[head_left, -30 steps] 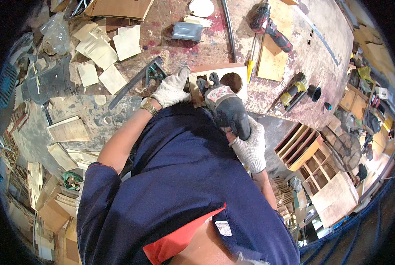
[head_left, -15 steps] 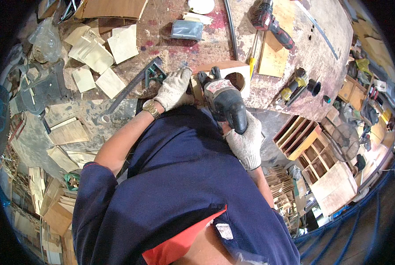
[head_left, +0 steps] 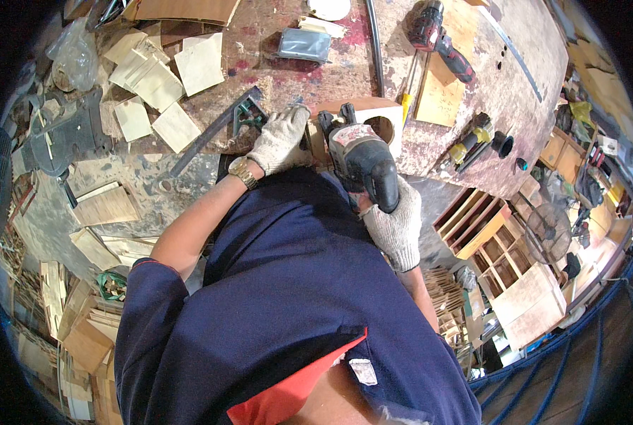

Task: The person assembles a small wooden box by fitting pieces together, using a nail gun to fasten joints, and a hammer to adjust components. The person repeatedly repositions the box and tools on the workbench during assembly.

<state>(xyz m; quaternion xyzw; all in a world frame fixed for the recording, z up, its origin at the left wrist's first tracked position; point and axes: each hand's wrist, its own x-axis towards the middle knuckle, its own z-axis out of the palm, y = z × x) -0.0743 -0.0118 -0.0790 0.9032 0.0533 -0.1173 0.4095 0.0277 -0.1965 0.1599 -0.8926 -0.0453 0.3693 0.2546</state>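
A wooden box [head_left: 355, 108] with a round hole stands at the bench's near edge. My right hand [head_left: 399, 230], in a white knit glove, wraps around the rear handle of a black and red power tool [head_left: 362, 159], perhaps a jigsaw. The tool's front end lies against the box, beside the hole; its working tip is hidden. At the box's left end my left hand [head_left: 281, 142], also gloved, grips it with bent fingers. Just left of that hand lies a dark bar with a green clamp part [head_left: 247, 117].
Thin wood pieces [head_left: 150, 85] lie scattered at the left. A cordless drill [head_left: 440, 42] rests on a board [head_left: 440, 92] at the back right, near a yellow-handled screwdriver [head_left: 407, 99]. A yellow and black tool [head_left: 470, 142] sits at the right. Wooden racks [head_left: 504, 248] stand beyond the bench.
The view has shifted slightly. Both hands, the power tool and the box keep nearly the same places relative to each other.
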